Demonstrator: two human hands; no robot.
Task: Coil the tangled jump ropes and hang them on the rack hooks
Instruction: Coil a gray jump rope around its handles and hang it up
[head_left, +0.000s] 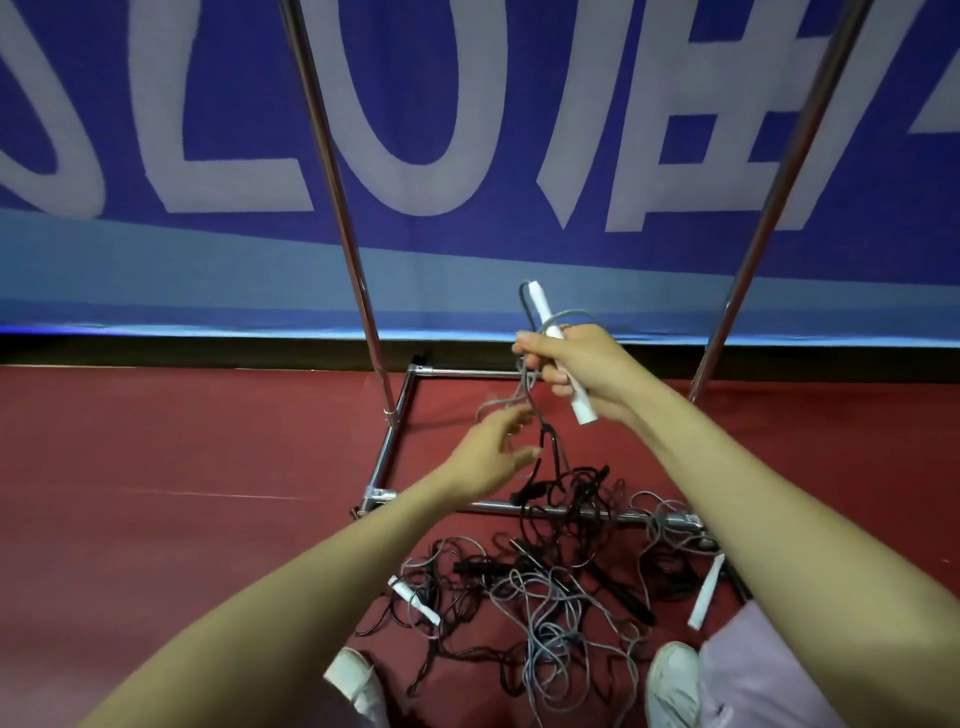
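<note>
Gripping a white handle (583, 406) up in front of the rack (337, 182), the right hand (582, 364) has its fingers curled firmly round it. The handle is tilted, one end poking out above the fist and the other below. A grey cord (525, 385) and a black cord (553, 452) drop from that fist straight down to the heap. Just below and to the left, the left hand (491, 452) is relaxed, fingers spread, holding nothing. It sits right beside those hanging cords, and whether a fingertip touches them I cannot tell. Down on the red floor (156, 493) lies the tangle of jump ropes (545, 597), grey and black cords knotted through one another. Part of it is draped over the rack's chrome base bar (488, 506). Two more white handles lie in it, one at the left edge (415, 600), one at the right (706, 592) beside the forearm. A black handle (478, 567) rests between them. White shoes (358, 680) flank the near side of the pile. Behind the rack's two leaning uprights hangs a blue banner (519, 249) with big pale letters.
</note>
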